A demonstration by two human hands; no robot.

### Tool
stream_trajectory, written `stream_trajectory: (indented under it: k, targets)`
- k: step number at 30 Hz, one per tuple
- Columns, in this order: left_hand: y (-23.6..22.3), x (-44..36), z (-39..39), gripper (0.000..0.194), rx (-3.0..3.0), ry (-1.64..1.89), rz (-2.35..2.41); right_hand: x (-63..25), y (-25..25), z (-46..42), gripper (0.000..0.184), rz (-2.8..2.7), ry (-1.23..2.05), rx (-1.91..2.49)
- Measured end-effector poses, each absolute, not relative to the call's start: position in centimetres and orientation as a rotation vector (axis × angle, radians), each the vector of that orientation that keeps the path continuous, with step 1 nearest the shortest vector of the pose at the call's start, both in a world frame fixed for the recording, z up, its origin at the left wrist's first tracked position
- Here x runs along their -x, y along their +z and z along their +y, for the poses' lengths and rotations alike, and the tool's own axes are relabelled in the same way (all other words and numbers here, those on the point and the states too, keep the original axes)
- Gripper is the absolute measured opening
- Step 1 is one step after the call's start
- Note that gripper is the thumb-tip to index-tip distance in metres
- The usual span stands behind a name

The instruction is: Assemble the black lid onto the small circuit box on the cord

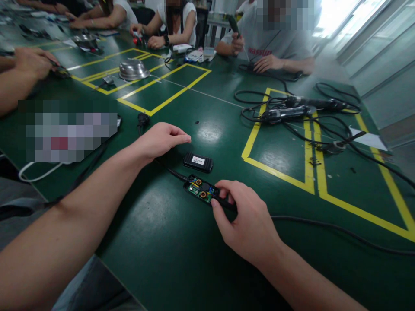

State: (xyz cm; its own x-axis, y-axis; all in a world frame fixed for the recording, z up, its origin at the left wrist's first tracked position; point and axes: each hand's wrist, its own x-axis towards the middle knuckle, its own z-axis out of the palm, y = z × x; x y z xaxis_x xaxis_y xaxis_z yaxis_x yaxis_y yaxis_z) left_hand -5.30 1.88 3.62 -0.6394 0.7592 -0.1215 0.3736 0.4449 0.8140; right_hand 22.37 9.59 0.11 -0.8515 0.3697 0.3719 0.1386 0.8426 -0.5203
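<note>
R hand (248, 220) pinches open case (196, 188) w/ thumb & fingers.
L hand (162, 139) nr cover (198, 162), thumb & fingertip together.

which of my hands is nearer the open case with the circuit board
Right: the right hand touches the open case's near end; the left hand hovers beyond it, apart.

Runs free over the near tabletop (149, 242), opens up beyond the black cover (198, 162), but hits black tools (287, 113) and tangled cables (333, 147) far right, plus a cord (324, 223) nearer in.
</note>
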Motion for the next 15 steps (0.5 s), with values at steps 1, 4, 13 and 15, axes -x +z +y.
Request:
stream_trajectory:
  k: [1, 4, 13, 15]
  targets:
    - [3.59, 5.3, 1.89, 0.024, -0.944, 1.08, 2.227, -22.38, 0.11, 9.59, 0.013, -2.549, 0.673, 0.374]
    - [3.49, 5.35, 1.88, 0.023, -0.895, 1.12, 2.233, -22.39, 0.11, 9.59, 0.013, -2.548, 0.679, 0.374]
    - [3.59, 6.05, 1.58, 0.021, -1.099, 1.046, 2.479, -22.38, 0.17, 9.64, 0.013, -2.558, 0.668, 0.371]
    - [3.65, 6.13, 1.55, 0.021, -1.121, 1.076, 2.484, -22.38, 0.18, 9.64, 0.013, -2.558, 0.669, 0.367]
